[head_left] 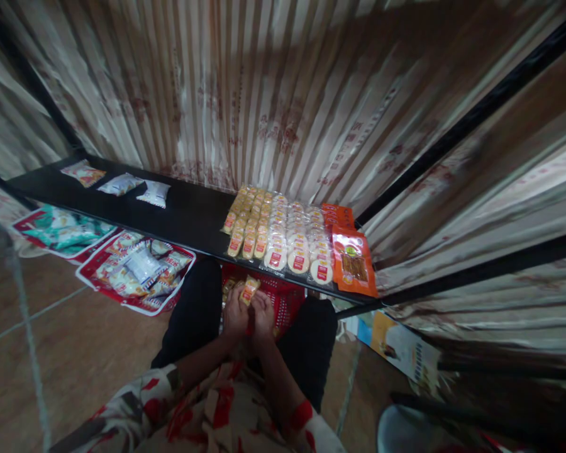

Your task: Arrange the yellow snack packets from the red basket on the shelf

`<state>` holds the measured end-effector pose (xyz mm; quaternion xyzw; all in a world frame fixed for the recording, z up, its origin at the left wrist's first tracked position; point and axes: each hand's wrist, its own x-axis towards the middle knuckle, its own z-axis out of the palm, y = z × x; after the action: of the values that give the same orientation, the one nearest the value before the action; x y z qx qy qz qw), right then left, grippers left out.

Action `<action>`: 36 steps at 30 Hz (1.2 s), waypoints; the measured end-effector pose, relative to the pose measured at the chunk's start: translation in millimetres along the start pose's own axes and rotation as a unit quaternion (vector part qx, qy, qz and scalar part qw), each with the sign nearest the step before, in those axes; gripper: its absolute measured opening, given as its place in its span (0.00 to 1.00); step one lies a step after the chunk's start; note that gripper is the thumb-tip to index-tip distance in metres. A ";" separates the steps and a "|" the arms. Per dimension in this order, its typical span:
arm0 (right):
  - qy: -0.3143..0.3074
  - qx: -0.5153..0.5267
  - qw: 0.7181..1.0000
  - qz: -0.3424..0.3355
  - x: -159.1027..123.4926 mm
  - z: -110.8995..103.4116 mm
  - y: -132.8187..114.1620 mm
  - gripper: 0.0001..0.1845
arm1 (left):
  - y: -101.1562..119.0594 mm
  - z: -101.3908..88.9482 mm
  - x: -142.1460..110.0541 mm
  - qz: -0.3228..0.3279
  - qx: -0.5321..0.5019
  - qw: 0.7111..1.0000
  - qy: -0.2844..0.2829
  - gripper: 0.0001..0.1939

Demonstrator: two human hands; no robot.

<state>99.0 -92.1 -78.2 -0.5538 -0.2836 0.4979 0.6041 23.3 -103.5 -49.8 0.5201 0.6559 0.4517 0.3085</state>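
My left hand (pixel 234 314) and my right hand (pixel 263 313) are close together over a red basket (pixel 290 299) on my lap, below the shelf edge. Both have curled fingers and together hold a small yellow snack packet (pixel 249 290) that sticks up between them. On the black shelf (pixel 188 211) just ahead lie rows of matching yellow packets (pixel 248 220), round white packets (pixel 295 236) and orange packets (pixel 353 261).
Three loose packets (pixel 120 182) lie at the shelf's far left. Red-rimmed trays of wrapped snacks (pixel 136 270) sit on the tiled floor at left. Corrugated sheet walls the back and right. A printed box (pixel 400 346) lies on the floor at right.
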 end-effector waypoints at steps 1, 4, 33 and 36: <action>-0.002 -0.003 1.000 0.000 -0.2 1.6 -1.2 0.17 | -0.2 -0.6 0.5 0.007 -0.003 1.000 0.013 0.19; -0.005 -0.015 1.000 -0.003 -0.5 7.6 -5.8 0.18 | 1.3 -3.0 2.1 0.027 -0.009 0.998 0.053 0.18; -0.072 -0.185 0.973 -0.118 15.7 110.3 -65.7 0.15 | 16.0 -53.5 89.7 -0.014 -0.082 0.985 0.152 0.15; -0.080 -0.209 0.966 -0.131 20.8 120.7 -68.6 0.16 | 13.5 -58.6 101.9 -0.014 -0.082 0.986 0.141 0.15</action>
<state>17.9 -19.0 9.9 -0.5844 -0.4988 0.3869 0.5098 -49.9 -20.9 -7.4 0.4147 0.6610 0.5685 0.2606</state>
